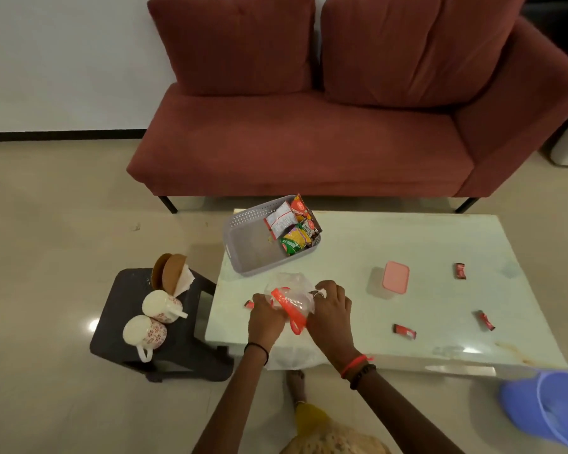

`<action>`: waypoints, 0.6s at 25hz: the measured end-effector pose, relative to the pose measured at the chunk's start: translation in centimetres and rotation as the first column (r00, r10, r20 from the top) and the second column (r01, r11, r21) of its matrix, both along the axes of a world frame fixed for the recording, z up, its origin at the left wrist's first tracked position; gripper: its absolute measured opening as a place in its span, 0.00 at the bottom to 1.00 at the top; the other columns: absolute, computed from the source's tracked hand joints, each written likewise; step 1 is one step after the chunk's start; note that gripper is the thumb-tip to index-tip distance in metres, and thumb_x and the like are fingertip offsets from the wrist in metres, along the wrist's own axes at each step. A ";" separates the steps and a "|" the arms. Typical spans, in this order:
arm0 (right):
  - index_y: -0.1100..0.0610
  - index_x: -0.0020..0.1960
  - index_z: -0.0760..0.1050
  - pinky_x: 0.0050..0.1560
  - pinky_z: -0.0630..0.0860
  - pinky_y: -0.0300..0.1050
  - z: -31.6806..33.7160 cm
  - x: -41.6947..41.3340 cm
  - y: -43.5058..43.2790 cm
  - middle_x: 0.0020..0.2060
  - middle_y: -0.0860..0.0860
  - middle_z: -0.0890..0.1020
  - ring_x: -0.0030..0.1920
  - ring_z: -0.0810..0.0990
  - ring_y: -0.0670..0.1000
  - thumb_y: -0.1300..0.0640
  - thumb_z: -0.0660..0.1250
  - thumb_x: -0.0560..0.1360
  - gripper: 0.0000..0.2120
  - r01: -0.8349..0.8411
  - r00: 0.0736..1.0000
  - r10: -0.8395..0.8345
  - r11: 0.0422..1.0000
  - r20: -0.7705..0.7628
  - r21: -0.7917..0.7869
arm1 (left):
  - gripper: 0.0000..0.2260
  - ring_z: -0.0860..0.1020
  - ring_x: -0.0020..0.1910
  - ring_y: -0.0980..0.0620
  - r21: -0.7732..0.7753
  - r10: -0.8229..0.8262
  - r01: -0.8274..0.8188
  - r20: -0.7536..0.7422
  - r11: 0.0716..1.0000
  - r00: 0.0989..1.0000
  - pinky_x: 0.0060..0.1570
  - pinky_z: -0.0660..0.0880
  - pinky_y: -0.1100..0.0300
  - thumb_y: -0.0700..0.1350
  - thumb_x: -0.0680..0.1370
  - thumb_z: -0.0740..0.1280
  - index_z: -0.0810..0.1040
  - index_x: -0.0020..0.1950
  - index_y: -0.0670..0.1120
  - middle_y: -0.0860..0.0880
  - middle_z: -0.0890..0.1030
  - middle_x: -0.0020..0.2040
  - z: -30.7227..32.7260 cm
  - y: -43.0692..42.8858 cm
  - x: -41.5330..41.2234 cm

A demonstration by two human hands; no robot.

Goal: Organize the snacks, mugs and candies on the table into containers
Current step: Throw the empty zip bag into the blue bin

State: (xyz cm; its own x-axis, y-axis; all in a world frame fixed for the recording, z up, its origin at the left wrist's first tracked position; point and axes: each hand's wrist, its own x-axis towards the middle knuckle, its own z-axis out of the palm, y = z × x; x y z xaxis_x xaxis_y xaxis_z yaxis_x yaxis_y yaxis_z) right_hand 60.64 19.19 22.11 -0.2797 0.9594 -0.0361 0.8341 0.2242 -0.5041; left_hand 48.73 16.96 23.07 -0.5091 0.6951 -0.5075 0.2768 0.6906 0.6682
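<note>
**Both hands on clear bag at near table edge; candies scattered right**

Pale glossy table (pixel 391 244) fills centre-right of frame, on a beige tiled floor (pixel 53 204). Maroon sofa (pixel 309 142) with 2 back cushions across the top, white wall upper left. Dark low stool (pixel 184 326) just left of the table. Blue plastic tub (pixel 551 411) cut off at lower right corner.

Counts:
- 1 grey perforated basket (pixel 250 244) at table's upper-left corner, tilted; snack packets (pixel 295 224) bunched in its right end, roughly 4, exact number unclear.
- 1 pink-lidded container (pixel 394 277) mid-table, lid on.
- 4 red-wrapped candies on the table: one upper right (pixel 460 271), one far right (pixel 486 320), one lower centre-right (pixel 404 331), one part-hidden beside the left hand (pixel 249 304).
- 2 white floral mugs on the stool: upper mug (pixel 161 305) and lower mug (pixel 144 334), both lying on their sides.
- 2 brown round discs (pixel 169 273) leaning upright at the stool's back, white napkin beside them.
- 1 clear plastic bag (pixel 291 290) with red-orange strip, at the near-left table edge.

Left hand (pixel 265 317) fingers curled, gripping the bag's left side. Right hand (pixel 330 311) fingers bent down on the bag's right side, ring on one finger; pinching the plastic, exact grip partly hidden.
</note>
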 end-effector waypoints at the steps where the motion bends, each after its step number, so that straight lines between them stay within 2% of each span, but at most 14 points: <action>1: 0.63 0.57 0.78 0.59 0.70 0.54 0.5 1.1 -1.2 0.59 0.59 0.75 0.62 0.73 0.61 0.58 0.72 0.67 0.19 -0.029 0.999 0.028 1.000 0.030 0.006 | 0.14 0.77 0.54 0.38 0.009 0.033 -0.033 -0.002 0.999 0.999 0.48 0.73 0.55 0.38 0.76 0.64 0.66 0.60 0.36 0.36 0.76 0.58 0.0 -0.4 1.1; 3: 0.64 0.63 0.75 0.58 0.74 0.54 1.2 3.1 -3.5 0.57 0.60 0.77 0.60 0.75 0.61 0.59 0.73 0.63 0.29 -0.030 0.997 0.025 0.998 0.075 0.059 | 0.11 0.75 0.58 0.37 0.031 0.129 -0.133 0.094 0.991 0.987 0.54 0.74 0.51 0.38 0.78 0.61 0.65 0.59 0.37 0.35 0.74 0.61 0.5 -0.8 2.9; 5: 0.64 0.69 0.68 0.54 0.75 0.51 1.4 5.8 -5.4 0.55 0.58 0.77 0.55 0.77 0.59 0.61 0.71 0.64 0.33 0.006 0.998 -0.010 0.998 0.065 0.059 | 0.17 0.75 0.57 0.38 0.045 0.145 -0.156 0.177 0.987 0.973 0.56 0.73 0.51 0.40 0.76 0.65 0.64 0.61 0.37 0.38 0.74 0.59 1.2 -0.7 5.1; 7: 0.62 0.75 0.56 0.59 0.72 0.48 1.3 8.4 -6.2 0.59 0.56 0.75 0.58 0.74 0.56 0.61 0.67 0.70 0.37 0.011 0.999 -0.012 1.000 -0.034 -0.020 | 0.25 0.76 0.54 0.42 0.018 0.040 -0.044 0.170 0.999 0.985 0.53 0.75 0.53 0.43 0.71 0.72 0.65 0.62 0.37 0.41 0.75 0.56 1.4 -0.5 7.1; 9: 0.61 0.77 0.44 0.64 0.70 0.47 1.0 11.4 -6.2 0.64 0.54 0.74 0.61 0.73 0.53 0.58 0.65 0.73 0.41 -0.006 0.990 -0.007 0.996 -0.141 -0.094 | 0.28 0.78 0.55 0.42 -0.038 -0.047 0.055 0.190 0.998 0.981 0.53 0.76 0.54 0.47 0.69 0.74 0.68 0.63 0.37 0.40 0.77 0.58 1.6 0.1 9.6; 12: 0.51 0.75 0.32 0.56 0.76 0.50 0.8 15.9 -5.5 0.54 0.52 0.80 0.53 0.78 0.53 0.51 0.70 0.71 0.51 0.025 0.988 -0.044 0.991 -0.145 -0.131 | 0.27 0.78 0.55 0.43 -0.114 -0.239 0.264 0.191 0.958 0.952 0.50 0.73 0.57 0.54 0.71 0.70 0.72 0.60 0.37 0.38 0.78 0.57 1.3 1.4 13.6; 14: 0.47 0.76 0.34 0.54 0.77 0.51 0.2 19.2 -4.8 0.55 0.52 0.80 0.55 0.79 0.54 0.48 0.74 0.68 0.55 0.102 0.988 -0.122 0.975 -0.095 -0.198 | 0.26 0.78 0.51 0.45 -0.130 -0.368 0.400 0.212 0.907 0.905 0.48 0.71 0.57 0.56 0.72 0.68 0.72 0.59 0.36 0.38 0.78 0.51 1.1 2.4 17.2; 15: 0.47 0.77 0.40 0.55 0.77 0.52 -0.1 21.0 -4.4 0.57 0.52 0.80 0.57 0.79 0.55 0.48 0.75 0.66 0.54 0.137 0.983 -0.162 0.961 -0.087 -0.239 | 0.24 0.78 0.47 0.46 -0.131 -0.418 0.453 0.229 0.882 0.879 0.47 0.72 0.56 0.56 0.72 0.67 0.73 0.56 0.36 0.40 0.77 0.47 1.0 2.9 19.4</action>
State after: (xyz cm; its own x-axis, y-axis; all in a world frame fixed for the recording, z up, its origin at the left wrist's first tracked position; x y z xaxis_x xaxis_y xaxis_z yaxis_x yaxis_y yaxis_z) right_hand 81.68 14.76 21.97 -0.1481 0.9593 -0.2403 0.7890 -0.0319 -0.6135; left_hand 68.12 19.88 24.10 -0.0578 0.7150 -0.6967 0.4583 0.6390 0.6178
